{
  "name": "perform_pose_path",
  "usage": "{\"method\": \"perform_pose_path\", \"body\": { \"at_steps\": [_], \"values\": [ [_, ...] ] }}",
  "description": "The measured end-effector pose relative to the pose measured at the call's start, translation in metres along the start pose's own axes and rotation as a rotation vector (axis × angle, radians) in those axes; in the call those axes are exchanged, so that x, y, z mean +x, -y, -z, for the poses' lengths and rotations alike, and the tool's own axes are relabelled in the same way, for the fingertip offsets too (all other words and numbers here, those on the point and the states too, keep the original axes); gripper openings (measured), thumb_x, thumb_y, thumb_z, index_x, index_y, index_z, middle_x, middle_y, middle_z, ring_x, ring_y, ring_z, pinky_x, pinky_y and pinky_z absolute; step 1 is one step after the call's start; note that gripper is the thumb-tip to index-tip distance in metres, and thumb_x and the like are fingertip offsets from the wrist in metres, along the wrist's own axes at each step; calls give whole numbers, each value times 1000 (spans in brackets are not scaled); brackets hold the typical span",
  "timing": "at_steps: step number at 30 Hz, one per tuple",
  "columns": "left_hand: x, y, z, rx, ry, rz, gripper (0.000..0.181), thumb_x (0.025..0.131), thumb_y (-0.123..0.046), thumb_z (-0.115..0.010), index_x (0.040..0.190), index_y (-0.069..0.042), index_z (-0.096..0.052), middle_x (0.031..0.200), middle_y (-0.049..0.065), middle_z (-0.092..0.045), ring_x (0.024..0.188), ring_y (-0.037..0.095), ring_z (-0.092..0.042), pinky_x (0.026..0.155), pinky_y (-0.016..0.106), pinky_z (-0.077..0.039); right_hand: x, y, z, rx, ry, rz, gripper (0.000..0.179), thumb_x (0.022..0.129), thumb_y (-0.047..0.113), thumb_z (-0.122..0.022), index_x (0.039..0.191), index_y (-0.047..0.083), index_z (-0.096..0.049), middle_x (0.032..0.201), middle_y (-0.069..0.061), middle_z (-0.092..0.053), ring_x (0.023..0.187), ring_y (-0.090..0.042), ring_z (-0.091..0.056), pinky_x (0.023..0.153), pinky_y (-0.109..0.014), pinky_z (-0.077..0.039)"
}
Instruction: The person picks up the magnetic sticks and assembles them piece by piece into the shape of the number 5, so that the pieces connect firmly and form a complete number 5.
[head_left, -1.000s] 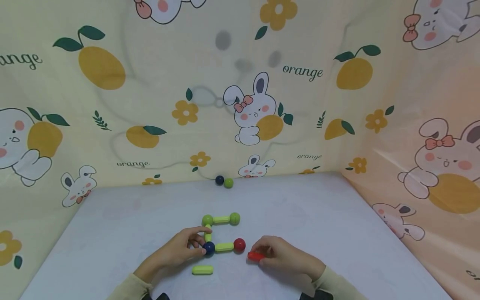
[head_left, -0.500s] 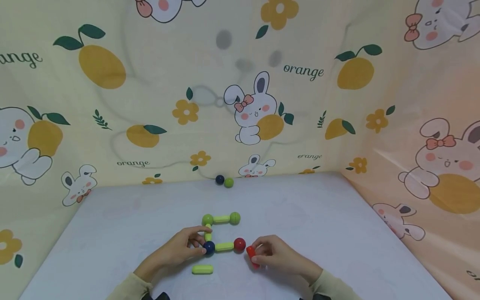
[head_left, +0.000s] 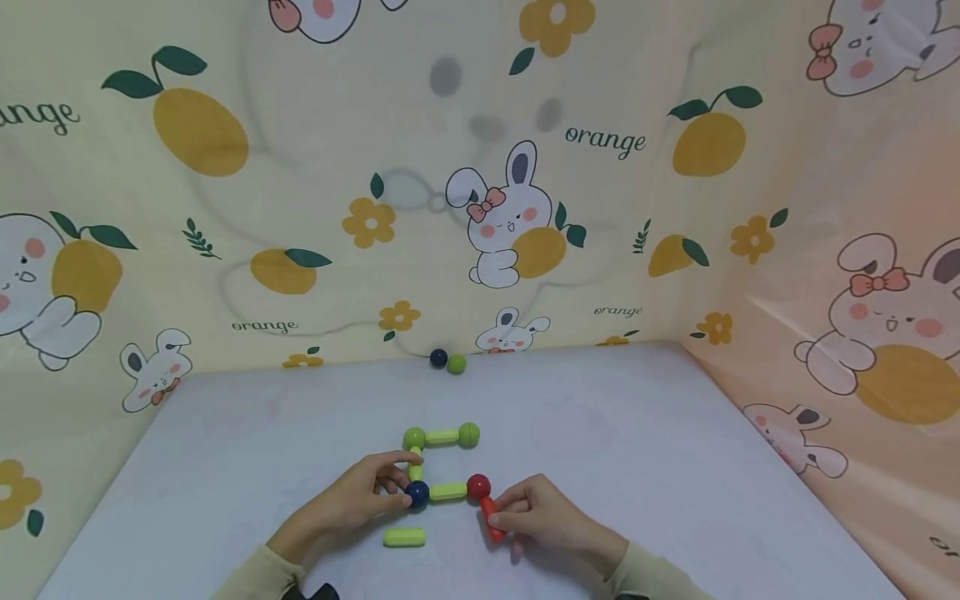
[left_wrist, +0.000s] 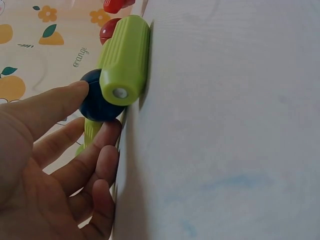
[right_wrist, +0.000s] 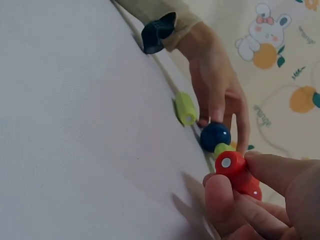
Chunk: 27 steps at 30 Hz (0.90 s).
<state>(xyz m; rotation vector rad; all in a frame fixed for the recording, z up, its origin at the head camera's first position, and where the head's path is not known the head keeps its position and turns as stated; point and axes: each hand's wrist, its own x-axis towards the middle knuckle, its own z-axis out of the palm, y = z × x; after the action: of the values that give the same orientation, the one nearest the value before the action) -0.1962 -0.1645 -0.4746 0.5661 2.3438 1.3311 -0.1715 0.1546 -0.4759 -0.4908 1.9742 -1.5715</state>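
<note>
My left hand [head_left: 363, 492] holds the dark blue ball [head_left: 418, 493] between thumb and fingers, its index fingertip on the green rod [head_left: 416, 472] behind. That rod leads back to a green ball [head_left: 414, 437], from which another rod [head_left: 442, 437] runs right to a second green ball [head_left: 468, 434]. A green rod [head_left: 448, 492] joins the blue ball to a red ball [head_left: 478, 487]. With thumb and fingers, my right hand [head_left: 547, 517] pinches a red magnetic rod [head_left: 491, 518]; its far end is at the red ball. A metal disc shows in the rod's near end [right_wrist: 226, 162].
One loose green rod [head_left: 404, 537] lies on the white table [head_left: 660, 467] in front of the blue ball. At the table's back edge sit a dark blue ball [head_left: 438, 358] and a green ball [head_left: 456, 364], against a printed cloth backdrop [head_left: 330, 167].
My right hand has turned the red rod from lying sideways to pointing away from me and brought it left to the red ball. My left hand stays on the blue ball.
</note>
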Motion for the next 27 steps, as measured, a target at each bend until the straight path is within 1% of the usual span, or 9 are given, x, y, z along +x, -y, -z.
{"method": "perform_pose_path", "body": {
  "at_steps": [4, 8, 12, 16, 21, 27],
  "values": [
    [0, 0, 0, -1, 3, -3, 55, 91, -15, -74, 141, -7, -55, 103, 4, -67, 92, 17, -59, 73, 21, -47, 1, 1, -2, 28, 4, -17, 28, 94, 13, -71, 107, -11, -70, 82, -13, -78, 50, -4, -63, 50, -16, -40],
    [0, 0, 0, -2, 2, -9, 55, 91, -15, -74, 141, -7, -55, 103, 5, -67, 92, 17, -59, 74, 21, -48, 2, 3, -4, 46, -14, -71, 24, 93, 14, -72, 105, -7, -70, 77, -5, -77, 49, -6, -62, 48, -17, -36],
    [0, -2, 0, -2, -1, 2, 55, 90, -14, -75, 141, -7, -55, 103, 4, -67, 92, 17, -59, 73, 21, -47, 5, 4, -7, 31, -31, -120, 21, 92, 15, -73, 103, -3, -72, 69, 1, -73, 47, -6, -62, 45, -18, -28],
    [-1, -3, 0, 1, -2, 15, 54, 91, -15, -74, 141, -8, -55, 103, 4, -67, 92, 18, -58, 73, 21, -46, 8, 4, -8, 3, -41, -145, 19, 92, 16, -73, 100, 0, -73, 65, 2, -72, 47, -6, -63, 44, -19, -27],
    [-1, -4, -1, -2, -4, 15, 54, 90, -14, -75, 141, -8, -55, 102, 4, -67, 92, 18, -58, 73, 21, -46, 9, 3, -7, -29, -53, -169, 18, 92, 18, -72, 100, 2, -74, 68, -2, -74, 49, -5, -63, 44, -19, -29],
    [-1, -3, -1, 3, -3, -6, 54, 91, -13, -74, 141, -6, -55, 102, 4, -67, 91, 16, -58, 74, 21, -47, 8, 3, -7, -46, -46, -176, 19, 95, 20, -69, 101, 3, -74, 71, -9, -75, 49, -5, -64, 46, -17, -41]
  ]
}}
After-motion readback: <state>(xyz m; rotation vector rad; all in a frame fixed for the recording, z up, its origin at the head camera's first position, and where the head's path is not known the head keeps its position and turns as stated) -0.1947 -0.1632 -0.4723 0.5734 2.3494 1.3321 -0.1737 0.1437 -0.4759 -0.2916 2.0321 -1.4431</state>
